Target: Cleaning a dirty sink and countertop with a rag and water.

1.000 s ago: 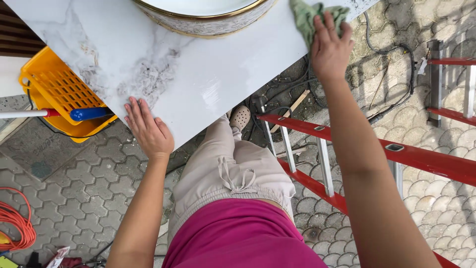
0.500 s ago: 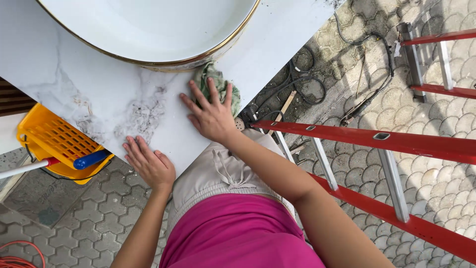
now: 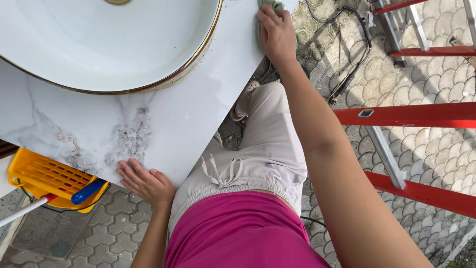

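A white marble countertop (image 3: 188, 114) fills the upper left, with a round white basin (image 3: 104, 44) rimmed in gold standing on it. My right hand (image 3: 276, 33) presses a green cloth (image 3: 267, 6) flat against the counter's far right edge; only a bit of the cloth shows above my fingers. My left hand (image 3: 146, 182) rests on the counter's near edge, fingers spread, holding nothing. Grey smudges mark the marble just above my left hand.
A yellow mop bucket (image 3: 47, 181) with a blue-and-white handle (image 3: 87, 192) sits under the counter at lower left. A red ladder (image 3: 406, 116) lies across the paved ground on the right. Black cables (image 3: 352, 54) trail near the top.
My right hand slid the cloth from the counter's middle, next to the basin, out to the far right edge. My left hand stayed on the near edge. The view dropped lower.
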